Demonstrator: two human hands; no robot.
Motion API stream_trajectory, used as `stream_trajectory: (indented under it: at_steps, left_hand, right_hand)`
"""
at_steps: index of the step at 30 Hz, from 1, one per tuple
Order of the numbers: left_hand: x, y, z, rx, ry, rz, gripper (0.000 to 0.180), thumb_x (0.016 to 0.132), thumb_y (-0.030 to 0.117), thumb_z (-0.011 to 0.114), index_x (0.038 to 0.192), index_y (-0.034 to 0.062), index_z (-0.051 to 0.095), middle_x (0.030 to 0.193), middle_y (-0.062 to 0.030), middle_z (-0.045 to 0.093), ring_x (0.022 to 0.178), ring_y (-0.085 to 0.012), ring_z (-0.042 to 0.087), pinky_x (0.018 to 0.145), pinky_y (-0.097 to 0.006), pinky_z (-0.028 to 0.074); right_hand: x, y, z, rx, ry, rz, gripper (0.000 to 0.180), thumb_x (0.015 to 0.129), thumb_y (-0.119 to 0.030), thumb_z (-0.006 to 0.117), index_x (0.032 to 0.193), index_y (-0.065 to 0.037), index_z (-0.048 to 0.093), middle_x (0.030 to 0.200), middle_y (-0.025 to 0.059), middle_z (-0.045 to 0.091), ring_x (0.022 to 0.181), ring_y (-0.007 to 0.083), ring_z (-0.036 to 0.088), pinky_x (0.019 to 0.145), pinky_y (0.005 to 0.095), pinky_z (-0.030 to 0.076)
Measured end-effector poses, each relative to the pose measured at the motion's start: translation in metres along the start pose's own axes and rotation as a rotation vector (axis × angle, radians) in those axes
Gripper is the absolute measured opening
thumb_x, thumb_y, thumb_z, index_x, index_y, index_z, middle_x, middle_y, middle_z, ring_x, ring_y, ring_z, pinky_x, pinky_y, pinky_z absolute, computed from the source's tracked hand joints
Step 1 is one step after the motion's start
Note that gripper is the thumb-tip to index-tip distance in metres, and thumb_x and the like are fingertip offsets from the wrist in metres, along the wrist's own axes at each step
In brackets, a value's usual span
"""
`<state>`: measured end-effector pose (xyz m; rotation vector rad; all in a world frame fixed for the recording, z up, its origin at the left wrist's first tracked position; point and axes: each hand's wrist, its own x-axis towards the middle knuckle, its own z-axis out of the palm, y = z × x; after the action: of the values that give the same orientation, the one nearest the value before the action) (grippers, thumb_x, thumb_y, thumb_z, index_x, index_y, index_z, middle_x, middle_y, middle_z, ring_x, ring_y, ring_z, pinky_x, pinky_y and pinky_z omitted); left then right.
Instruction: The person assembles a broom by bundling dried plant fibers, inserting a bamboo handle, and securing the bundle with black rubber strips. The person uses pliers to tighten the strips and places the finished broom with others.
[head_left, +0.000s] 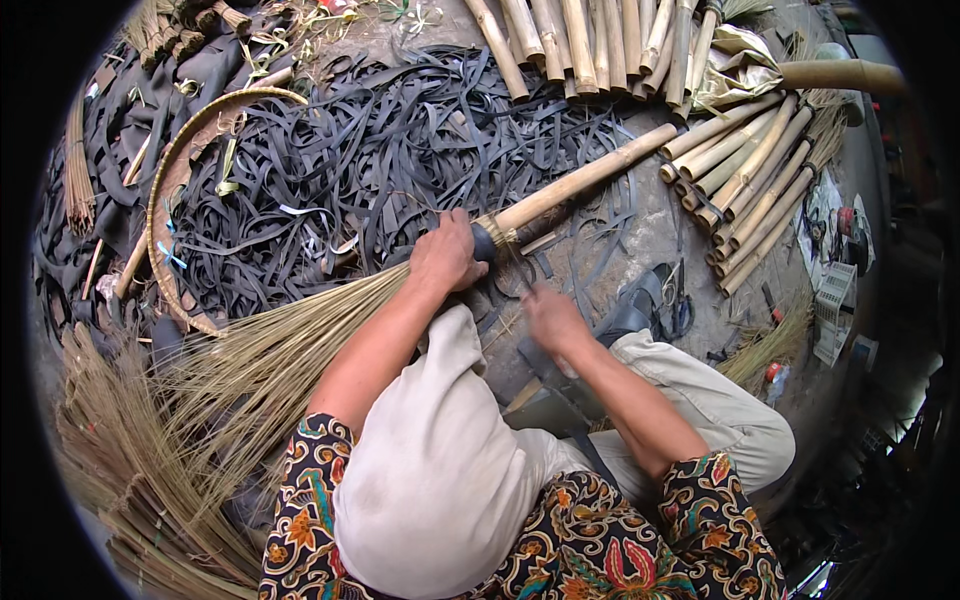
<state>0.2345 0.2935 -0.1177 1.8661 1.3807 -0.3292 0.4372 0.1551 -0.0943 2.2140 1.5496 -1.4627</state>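
**Hands at the neck of a stick broom**

At the far left of the frame, loose bundles of thin straw-coloured sticks (120,470) lay fanned over the ground, and a shallow woven basket tray (165,190) stood on edge above them, its rim curving around a heap of black rubber strips (360,160) that filled the upper middle of the picture.

Across the centre lay the broom (330,320): its bristle fan spread down to the lower left, and its pale bamboo handle (585,178) ran up to the right, over the strips. The left hand (445,255) was clenched around the broom's neck, just where the bristles met the handle, beside a dark band (484,241) wrapped there. The right hand (552,318) sat just right of and below that joint, blurred; its fingers looked curled, but whether they gripped anything could not be told. The person's knee in light cloth filled the lower middle, with patterned sleeves at the bottom edge.

To the right of the hands, a pair of scissors (678,300) lay on the grey ground. Farther right and along the top, cut bamboo poles (750,180) were stacked side by side, with a small white crate (832,290) near the right edge.
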Motion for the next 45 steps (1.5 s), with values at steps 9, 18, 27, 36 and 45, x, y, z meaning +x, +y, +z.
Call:
stream_trajectory:
  at_steps: [9,18,27,36,45]
  left_hand:
    - [-0.004,0.006,-0.003,0.033,-0.116,-0.011,0.068,0.08,0.042,0.087,0.125,-0.0012,0.059,0.116,-0.0254,0.075,0.114,-0.0431,0.072,0.1,-0.05,0.056]
    - [0.004,0.002,-0.001,0.032,-0.153,-0.04,0.067,0.079,0.039,0.087,0.126,-0.0016,0.061,0.12,-0.0266,0.074,0.114,-0.0433,0.072,0.1,-0.049,0.057]
    - [0.005,-0.002,-0.005,0.017,-0.092,0.056,0.074,0.079,0.045,0.088,0.126,-0.0022,0.054,0.116,-0.0294,0.073,0.116,-0.0444,0.07,0.099,-0.05,0.057]
    - [-0.001,0.005,-0.002,0.051,-0.175,-0.03,0.069,0.081,0.044,0.087,0.126,-0.0016,0.061,0.121,-0.0264,0.074,0.114,-0.043,0.072,0.098,-0.049,0.057]
    - [0.002,0.003,-0.001,0.033,-0.131,-0.06,0.067,0.081,0.043,0.087,0.124,-0.0035,0.065,0.12,-0.0285,0.073,0.117,-0.0421,0.07,0.101,-0.047,0.056]
  right_hand:
    - [-0.002,0.01,0.0,0.112,0.182,-0.03,0.041,0.108,-0.033,0.047,0.11,0.003,0.065,0.1,0.0358,0.07,0.1,0.0555,0.067,0.087,0.0599,0.052]
    - [0.007,0.004,0.0,0.142,0.008,0.18,0.037,0.107,-0.032,0.049,0.117,0.001,0.062,0.1,0.0335,0.071,0.101,0.0523,0.068,0.089,0.0588,0.052]
    - [0.001,0.002,-0.004,-0.038,-0.046,-0.009,0.039,0.108,-0.033,0.048,0.114,0.002,0.064,0.097,0.0344,0.071,0.099,0.0548,0.068,0.089,0.0601,0.051]
    - [-0.003,0.012,-0.014,-0.078,0.018,0.031,0.036,0.107,-0.033,0.05,0.114,0.0,0.063,0.101,0.0347,0.07,0.101,0.0549,0.066,0.09,0.0606,0.05]
    - [0.005,0.013,-0.01,-0.014,0.038,0.031,0.037,0.108,-0.033,0.049,0.114,-0.001,0.066,0.103,0.0365,0.069,0.101,0.055,0.066,0.086,0.0609,0.051]
